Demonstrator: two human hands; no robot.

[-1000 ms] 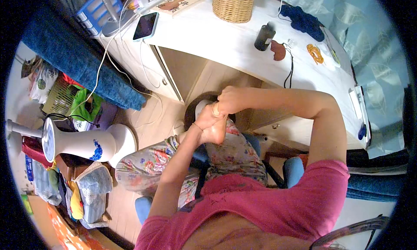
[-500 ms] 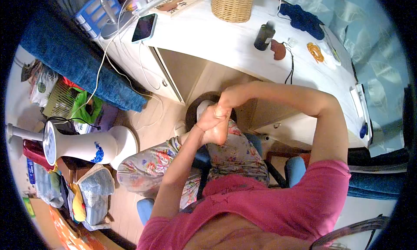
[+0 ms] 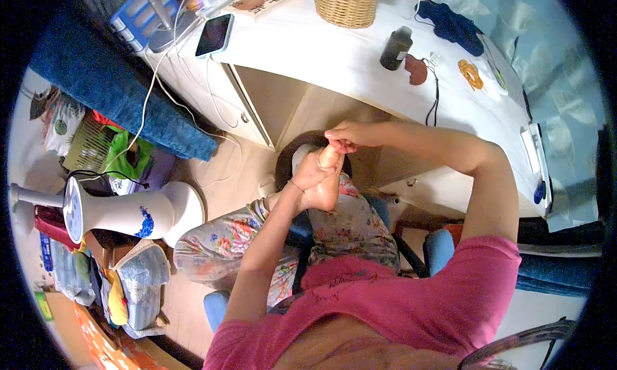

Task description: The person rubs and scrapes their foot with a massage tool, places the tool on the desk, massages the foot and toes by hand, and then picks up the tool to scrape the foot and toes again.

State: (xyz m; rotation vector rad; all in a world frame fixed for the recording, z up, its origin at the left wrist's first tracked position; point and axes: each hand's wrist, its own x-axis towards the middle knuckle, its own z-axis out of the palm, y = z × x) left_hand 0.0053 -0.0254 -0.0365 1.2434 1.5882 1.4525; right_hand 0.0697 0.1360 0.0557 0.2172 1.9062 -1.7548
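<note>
A bare foot (image 3: 322, 197) rests sole-up across the other leg, over floral trousers (image 3: 350, 235). My left hand (image 3: 310, 171) is wrapped round the middle of the foot, with its thumb side across the sole. At the toe end my right hand (image 3: 349, 136) has its fingers curled closed on the toes, which are mostly hidden. A thin band circles my left wrist.
Ahead is a white desk (image 3: 289, 42) with a phone (image 3: 214, 35), a wicker basket (image 3: 346, 7), a dark bottle (image 3: 396, 49) and a reddish-brown flat piece (image 3: 416, 70). A white stand (image 3: 122, 209) lies on its side at left, near a dangling cable.
My right hand has moved up from the middle of the foot to the toes. My left hand keeps its grip, and the view has shifted slightly.
</note>
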